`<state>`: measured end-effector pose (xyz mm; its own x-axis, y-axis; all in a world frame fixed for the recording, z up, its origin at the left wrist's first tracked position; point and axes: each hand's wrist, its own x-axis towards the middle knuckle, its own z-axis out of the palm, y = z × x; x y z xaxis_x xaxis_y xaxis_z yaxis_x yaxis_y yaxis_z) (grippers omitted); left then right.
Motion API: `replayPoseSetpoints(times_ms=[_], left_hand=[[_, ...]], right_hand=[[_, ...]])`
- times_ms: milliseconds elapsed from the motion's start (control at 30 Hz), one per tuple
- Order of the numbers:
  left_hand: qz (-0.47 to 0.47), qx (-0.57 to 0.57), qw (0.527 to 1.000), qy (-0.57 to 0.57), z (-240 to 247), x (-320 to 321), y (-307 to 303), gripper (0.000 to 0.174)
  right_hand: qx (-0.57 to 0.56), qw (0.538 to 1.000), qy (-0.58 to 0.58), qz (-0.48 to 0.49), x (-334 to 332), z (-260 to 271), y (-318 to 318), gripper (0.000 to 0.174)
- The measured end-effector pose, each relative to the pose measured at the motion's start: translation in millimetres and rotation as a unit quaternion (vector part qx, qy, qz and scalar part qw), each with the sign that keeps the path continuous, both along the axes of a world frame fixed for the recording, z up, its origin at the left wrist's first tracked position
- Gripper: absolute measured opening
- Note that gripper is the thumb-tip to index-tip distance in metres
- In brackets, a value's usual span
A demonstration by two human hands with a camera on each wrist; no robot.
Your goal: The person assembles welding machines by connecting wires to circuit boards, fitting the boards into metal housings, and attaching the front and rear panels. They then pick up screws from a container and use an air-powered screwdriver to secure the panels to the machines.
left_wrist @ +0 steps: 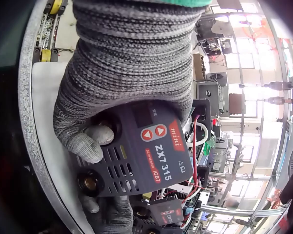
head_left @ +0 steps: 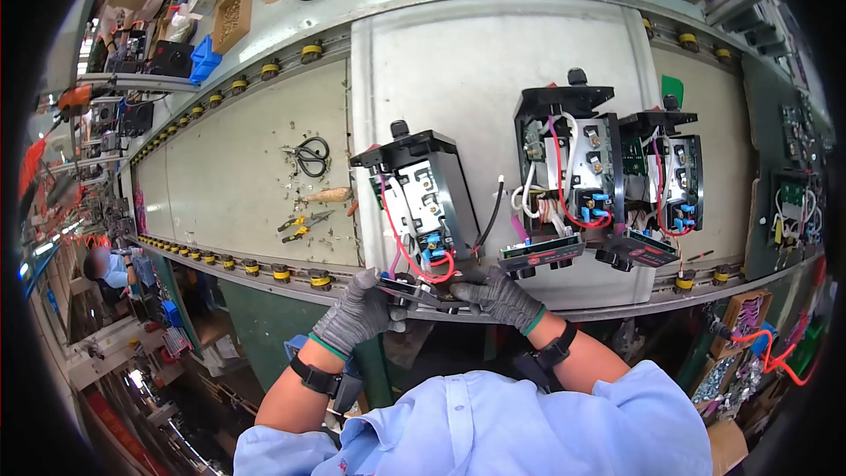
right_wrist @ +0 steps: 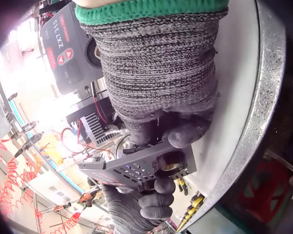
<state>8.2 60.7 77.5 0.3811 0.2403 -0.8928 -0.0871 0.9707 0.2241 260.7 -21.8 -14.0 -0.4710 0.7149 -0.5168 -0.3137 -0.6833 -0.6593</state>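
Note:
Both hands wear grey knit gloves. In the head view the left hand (head_left: 358,310) grips the left part of a dark front panel (head_left: 407,289) on the nearest unit (head_left: 427,198). The right hand (head_left: 500,297) holds the panel's other end. The left wrist view shows the panel (left_wrist: 149,146) face on, printed ZX7315, with the left hand (left_wrist: 122,73) curled round it and fingertips near a round socket (left_wrist: 90,183). In the right wrist view the right hand (right_wrist: 161,83) pinches the panel's edge (right_wrist: 132,168) beside a brass-centred socket (right_wrist: 170,165). Red and white wires run behind the panel.
Two more open units (head_left: 573,159) (head_left: 665,176) stand to the right on the white board (head_left: 493,44). Black scissors (head_left: 312,157), yellow-handled pliers (head_left: 304,226) and scattered bits lie to the left. Yellow rollers (head_left: 280,272) line the near rail; a green board (head_left: 793,203) is at far right.

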Motion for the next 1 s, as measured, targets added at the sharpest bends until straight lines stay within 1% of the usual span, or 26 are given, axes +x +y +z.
replayPoseSetpoints(times_ms=[33,67,133,167,200,233,267,333,367,400,433,467,533,567,600,633,667,733,767,800,833,867,900,933,967,1000], left_hand=[[-0.015,-0.014,1.0,-0.014,-8,-7,-1,0.085],[-0.011,-0.011,1.0,-0.019,-11,-12,-3,0.085],[-0.009,-0.002,1.0,0.006,-16,-17,-7,0.081],[-0.004,0.0,1.0,0.006,-17,-18,-8,0.073],[0.003,0.008,1.0,-0.003,-16,-18,-9,0.073],[0.002,0.0,1.0,0.01,-13,-16,-9,0.065],[0.004,-0.005,1.0,0.024,-12,-15,-9,0.056],[0.036,-0.009,0.999,0.016,-17,-15,-21,0.048],[0.039,-0.003,0.999,0.006,-19,-12,-24,0.046],[0.042,0.005,0.999,-0.004,-22,-10,-27,0.044],[0.034,0.04,0.999,-0.003,-38,-11,-32,0.041],[0.009,0.059,0.998,0.009,-28,-9,-28,0.04],[0.014,0.115,0.993,0.014,-38,-7,-31,0.042],[0.024,0.12,0.992,0.009,-33,-9,-29,0.042],[0.002,0.133,0.991,0.016,-26,-11,-29,0.044],[-0.02,0.146,0.989,0.024,-21,-13,-27,0.047],[-0.011,0.15,0.988,0.019,-25,-15,-29,0.047],[0.001,0.175,0.985,0.011,-31,-15,-36,0.051],[0.005,0.19,0.981,0.025,-29,-15,-38,0.055],[0.012,0.198,0.98,0.023,-28,-19,-38,0.055],[0.011,0.22,0.974,0.046,-30,-21,-38,0.062],[0.011,0.24,0.968,0.07,-33,-23,-38,0.069],[0.03,0.238,0.967,0.086,-30,-26,-35,0.071],[0.036,0.24,0.966,0.088,-28,-29,-31,0.071],[0.05,0.241,0.966,0.084,-27,-33,-28,0.064],[0.062,0.246,0.964,0.077,-21,-34,-21,0.059]], right_hand=[[-0.023,0.999,-0.029,0.017,-2,0,2,0.036],[-0.019,0.999,-0.034,0.021,-6,1,1,0.036],[-0.019,0.996,-0.064,-0.053,-13,10,-6,0.035],[-0.055,0.992,-0.089,-0.065,-14,21,-11,0.03],[-0.046,0.992,-0.098,-0.059,-8,42,-10,0.03],[0.116,0.959,-0.254,-0.048,1,73,-6,0.028],[0.277,0.875,-0.394,-0.035,8,103,2,0.026],[0.341,0.823,-0.451,-0.057,18,153,34,0.023],[0.332,0.797,-0.499,-0.071,13,171,55,0.021],[0.334,0.763,-0.551,-0.052,9,179,81,0.026],[0.324,0.736,-0.595,-0.013,6,173,102,0.032],[0.311,0.706,-0.636,0.026,5,158,123,0.039],[0.247,0.695,-0.661,0.141,4,141,159,0.048],[0.244,0.687,-0.66,0.183,6,134,170,0.048],[0.264,0.69,-0.643,0.201,12,119,175,0.049],[0.24,0.697,-0.64,0.218,12,120,178,0.049],[0.214,0.703,-0.637,0.234,9,122,180,0.049],[0.211,0.698,-0.648,0.22,9,118,183,0.046],[0.233,0.71,-0.634,0.198,13,112,184,0.044],[0.253,0.723,-0.618,0.177,7,119,187,0.042],[0.217,0.753,-0.599,0.165,2,124,191,0.037],[0.224,0.749,-0.601,0.166,-4,128,196,0.037],[0.207,0.768,-0.588,0.146,-15,132,202,0.034],[0.189,0.787,-0.573,0.127,-25,135,206,0.032],[0.135,0.825,-0.54,0.103,-33,132,215,0.027],[0.121,0.843,-0.511,0.12,-34,121,224,0.032]])
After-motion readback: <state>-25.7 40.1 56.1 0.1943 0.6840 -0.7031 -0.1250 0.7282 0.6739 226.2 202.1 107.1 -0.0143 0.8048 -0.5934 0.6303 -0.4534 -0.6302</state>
